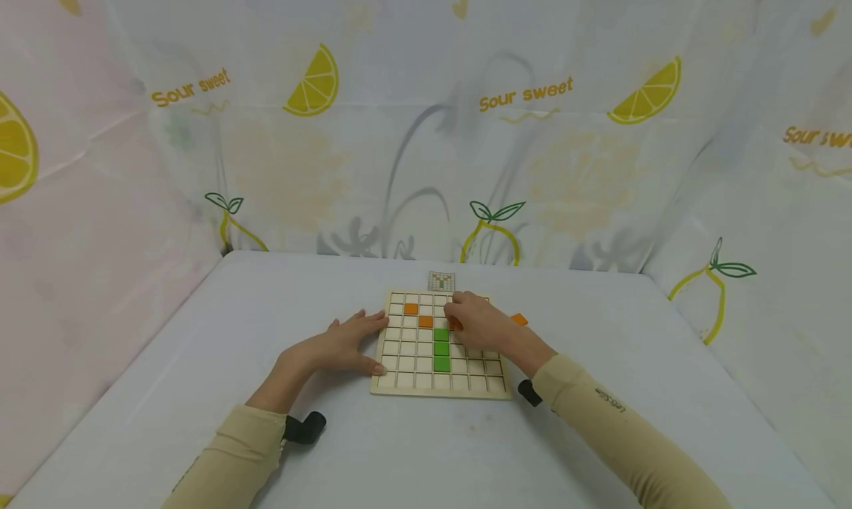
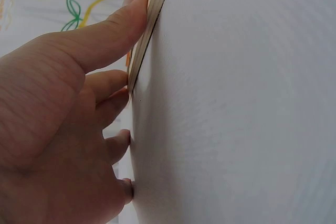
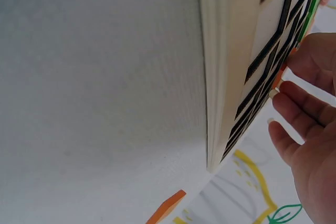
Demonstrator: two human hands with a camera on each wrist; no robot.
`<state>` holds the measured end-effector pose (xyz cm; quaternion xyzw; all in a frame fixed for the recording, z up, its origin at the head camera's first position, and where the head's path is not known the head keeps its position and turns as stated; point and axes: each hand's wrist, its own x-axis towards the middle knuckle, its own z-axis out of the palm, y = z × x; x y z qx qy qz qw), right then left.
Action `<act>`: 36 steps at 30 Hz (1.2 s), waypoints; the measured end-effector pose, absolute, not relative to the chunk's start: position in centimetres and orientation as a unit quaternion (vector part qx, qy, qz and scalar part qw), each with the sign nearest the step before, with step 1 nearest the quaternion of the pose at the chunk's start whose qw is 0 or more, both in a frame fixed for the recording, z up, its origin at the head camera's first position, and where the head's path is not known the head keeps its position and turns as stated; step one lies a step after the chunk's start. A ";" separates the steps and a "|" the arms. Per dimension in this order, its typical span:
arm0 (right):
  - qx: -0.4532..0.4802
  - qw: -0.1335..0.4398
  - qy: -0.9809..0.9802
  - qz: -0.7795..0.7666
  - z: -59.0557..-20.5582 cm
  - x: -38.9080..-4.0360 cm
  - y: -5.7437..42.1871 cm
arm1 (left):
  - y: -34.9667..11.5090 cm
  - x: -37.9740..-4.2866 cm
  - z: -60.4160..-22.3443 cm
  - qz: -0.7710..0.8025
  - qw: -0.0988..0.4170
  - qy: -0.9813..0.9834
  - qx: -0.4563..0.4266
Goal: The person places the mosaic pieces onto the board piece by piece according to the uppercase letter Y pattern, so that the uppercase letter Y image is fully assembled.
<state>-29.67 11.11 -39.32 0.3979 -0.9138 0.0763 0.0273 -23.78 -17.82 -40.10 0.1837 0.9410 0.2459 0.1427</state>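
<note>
A wooden grid board lies on the white table. Orange tiles and a column of green tiles sit in its cells. My left hand rests at the board's left side, fingers spread, thumb on the rim; the left wrist view shows the thumb against the edge. Over the upper right of the grid, my right hand pinches an orange tile at a cell right of the green column. The right wrist view shows its thumb at that tile; the hand partly hides it.
Another orange tile lies on the table just right of the board. A small card with a printed grid pattern lies beyond the board's far edge. Lemon-printed cloth hangs behind and at both sides of the table.
</note>
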 end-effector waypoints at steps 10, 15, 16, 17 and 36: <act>0.372 0.019 -0.926 0.054 -39.4 -29.5 11.4 | -17.8 -23.9 -40.5 0.246 0.142 0.940 0.191; 0.368 0.017 -0.928 0.052 -39.2 -29.4 11.7 | -17.8 -23.9 -40.4 0.248 0.141 0.939 0.190; 0.370 0.019 -0.928 0.052 -39.2 -29.4 11.8 | -17.8 -23.9 -40.4 0.249 0.140 0.939 0.191; 0.373 0.022 -0.926 0.051 -39.2 -29.5 11.9 | -17.9 -23.9 -40.4 0.248 0.141 0.940 0.189; 0.359 0.029 -0.931 0.055 -39.2 -29.6 14.0 | -18.0 -23.8 -40.4 0.249 0.137 0.940 0.190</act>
